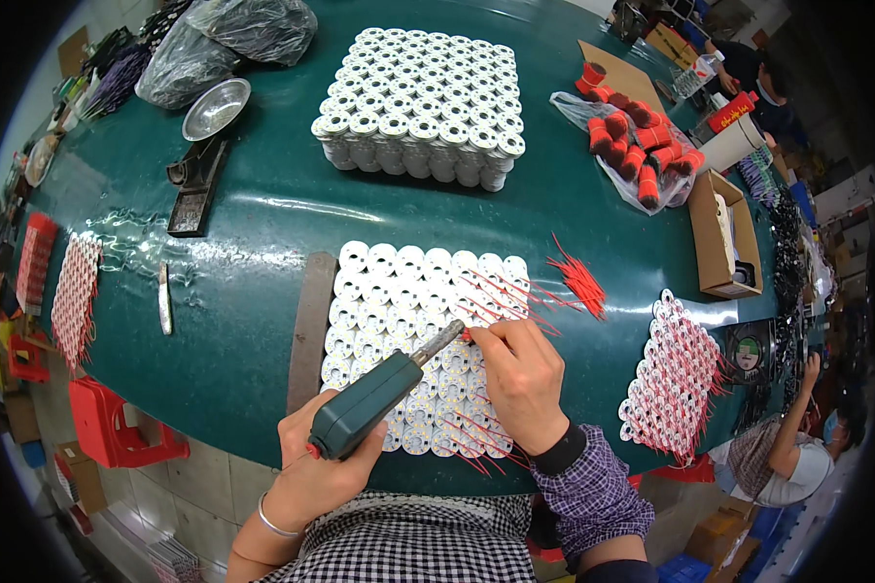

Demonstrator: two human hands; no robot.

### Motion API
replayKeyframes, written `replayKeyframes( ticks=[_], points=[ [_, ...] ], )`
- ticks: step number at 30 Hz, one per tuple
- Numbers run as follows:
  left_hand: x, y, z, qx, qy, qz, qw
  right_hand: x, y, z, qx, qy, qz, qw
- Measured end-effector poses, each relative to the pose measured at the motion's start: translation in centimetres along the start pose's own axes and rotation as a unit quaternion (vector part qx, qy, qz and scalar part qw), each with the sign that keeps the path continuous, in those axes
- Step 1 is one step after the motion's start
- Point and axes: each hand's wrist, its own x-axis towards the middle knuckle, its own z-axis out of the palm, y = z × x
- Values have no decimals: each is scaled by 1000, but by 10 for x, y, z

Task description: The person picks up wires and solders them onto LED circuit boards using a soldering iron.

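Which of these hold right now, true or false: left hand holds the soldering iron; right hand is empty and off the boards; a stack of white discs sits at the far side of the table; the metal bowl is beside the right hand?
1. The left hand holds the dark green soldering iron: true.
2. The right hand is off the boards: false; it pinches a red wire over the round white boards.
3. A stack of white discs sits far side: true.
4. The metal bowl is beside the right hand: false; it lies far left.

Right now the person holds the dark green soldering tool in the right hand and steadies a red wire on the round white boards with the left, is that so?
Not quite: the hands are swapped. In the head view the left hand grips the dark green soldering tool, while the right hand steadies a red wire on the round white boards.
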Motion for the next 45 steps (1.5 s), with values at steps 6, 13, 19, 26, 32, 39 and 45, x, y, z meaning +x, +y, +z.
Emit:
replayKeyframes(
  ticks=[6,13,19,26,32,39,45],
  points=[
    [-2,1,-2,16,-1,2,1000,1,-1,-1,-6,-1,-3,1000],
    [-4,10,-7,22,34,73,996,0,-2,-1,-20,1,0,1000],
    [-7,10,-9,3,35,41,999,3,-6,-5,-34,30,-29,999],
    [-13,2,-10,-5,38,35,999,-2,-9,1,8,2,-25,1000],
    [-13,-1,-9,-11,19,0,1000,-2,-7,2,16,-9,-14,1000],
    [-15,-2,-6,-35,18,-37,999,-1,-8,1,14,-11,-12,1000],
    [-14,-1,-9,-9,8,-30,999,-1,-7,2,14,-9,-15,1000]
  ],
)
